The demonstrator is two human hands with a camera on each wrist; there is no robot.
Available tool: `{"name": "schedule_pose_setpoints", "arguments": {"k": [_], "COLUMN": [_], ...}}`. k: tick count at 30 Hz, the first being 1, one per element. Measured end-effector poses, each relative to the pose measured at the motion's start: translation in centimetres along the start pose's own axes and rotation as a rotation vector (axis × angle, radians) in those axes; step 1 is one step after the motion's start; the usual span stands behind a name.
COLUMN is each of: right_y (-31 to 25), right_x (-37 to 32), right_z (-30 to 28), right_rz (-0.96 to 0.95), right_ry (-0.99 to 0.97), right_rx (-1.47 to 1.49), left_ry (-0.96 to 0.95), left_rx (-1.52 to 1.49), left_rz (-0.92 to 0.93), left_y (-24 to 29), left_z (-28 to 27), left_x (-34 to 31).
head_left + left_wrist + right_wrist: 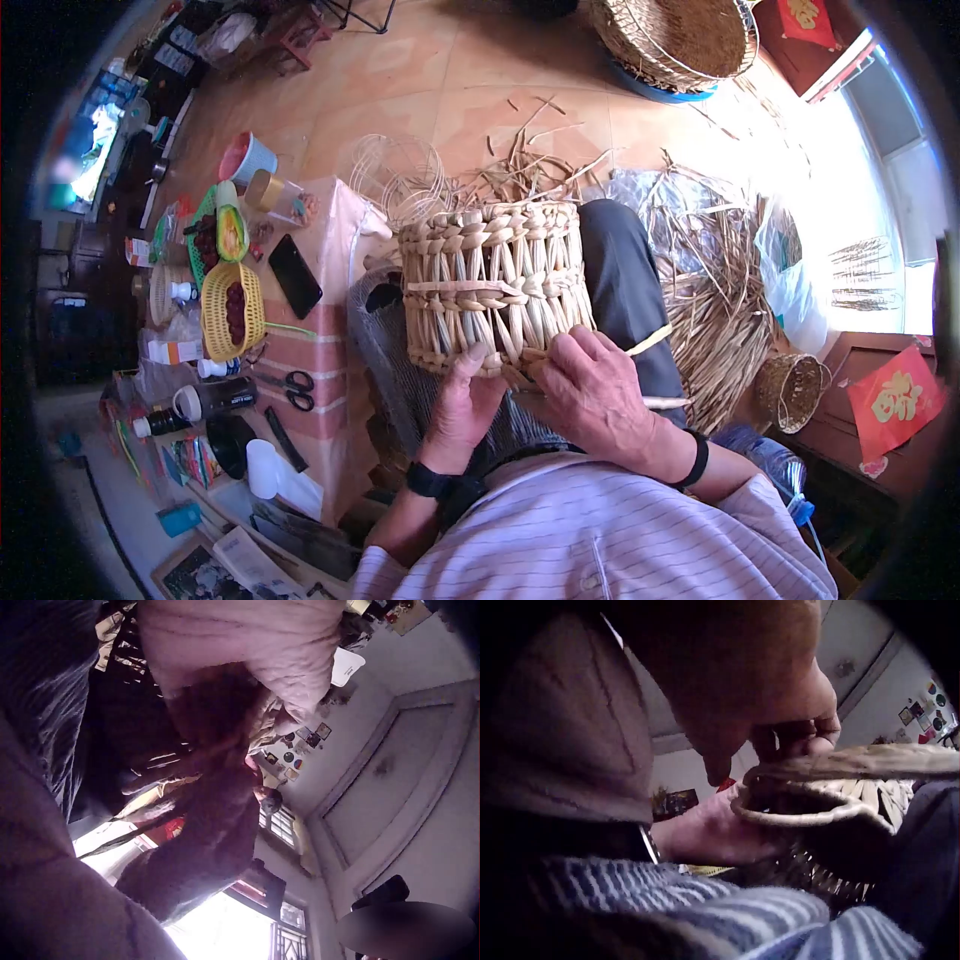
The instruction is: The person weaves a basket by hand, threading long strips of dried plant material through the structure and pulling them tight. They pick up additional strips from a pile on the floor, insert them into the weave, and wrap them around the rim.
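A pale woven straw basket [495,262] lies on the person's lap, its side wall of braided bands and slanting stakes turned up toward the head view. The left hand [462,412] grips the basket's near rim, thumb against the outer wall. At the same rim, just to the right, the right hand [602,398] has its fingers curled round a dried straw strand [870,761]. In the right wrist view that strand runs from the fingers, with a looped strand [802,819] below. One pale end [665,403] sticks out beside the right wrist. Palm and fingers partly hide the rim.
Bundles of dried straw [715,330] lie at the right. A table [335,440] on the left bears scissors [298,390], a phone [295,276] and a yellow basket [215,325]. A large round basket [680,45] stands ahead, a small basket [790,392] at right.
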State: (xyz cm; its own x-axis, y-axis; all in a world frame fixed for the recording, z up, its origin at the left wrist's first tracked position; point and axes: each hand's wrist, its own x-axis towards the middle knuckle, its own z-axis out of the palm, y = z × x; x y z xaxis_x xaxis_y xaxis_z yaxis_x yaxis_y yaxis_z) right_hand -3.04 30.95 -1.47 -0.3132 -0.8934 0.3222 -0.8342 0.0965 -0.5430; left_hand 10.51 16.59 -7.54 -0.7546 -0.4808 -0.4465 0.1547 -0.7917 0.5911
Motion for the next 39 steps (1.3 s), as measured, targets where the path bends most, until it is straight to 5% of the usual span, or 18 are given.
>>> {"name": "schedule_pose_setpoints", "arguments": {"k": [8, 15, 26, 30, 33, 36, 39], "right_y": [-1.3, 2.3, -0.1, 0.4, 0.4, 0.4, -0.2], "right_x": [0.6, 2.6, 2.3, 1.6, 2.3, 2.2, 2.4], "right_z": [-1.4, -0.9, 0.0, 0.5, 0.5, 0.5, 0.4], "right_rz": [0.165, 0.223, 0.079, 0.051, 0.086, 0.165, 0.174], "right_ry": [-0.143, 0.050, -0.074, -0.006, 0.081, 0.042, 0.059], "right_rx": [0.181, 0.164, -0.018, 0.027, 0.090, 0.063, 0.048], "left_ry": [-0.105, -0.161, -0.271, -0.311, -0.372, -0.357, -0.371], "left_rx": [0.039, -0.105, -0.002, 0.236, 1.040, 1.105, 1.170], "left_rz": [-0.016, -0.037, -0.050, 0.069, 0.231, 0.171, 0.318], "left_y": [-0.1, -0.1, -2.8, -2.5, -0.5, -0.4, -1.9], "left_z": [-1.6, -1.2, -5.3, -5.7, -5.8, -5.3, -6.1], "left_x": [0.7, 1.2, 1.6, 1.1, 0.2, 0.3, 1.8]}}
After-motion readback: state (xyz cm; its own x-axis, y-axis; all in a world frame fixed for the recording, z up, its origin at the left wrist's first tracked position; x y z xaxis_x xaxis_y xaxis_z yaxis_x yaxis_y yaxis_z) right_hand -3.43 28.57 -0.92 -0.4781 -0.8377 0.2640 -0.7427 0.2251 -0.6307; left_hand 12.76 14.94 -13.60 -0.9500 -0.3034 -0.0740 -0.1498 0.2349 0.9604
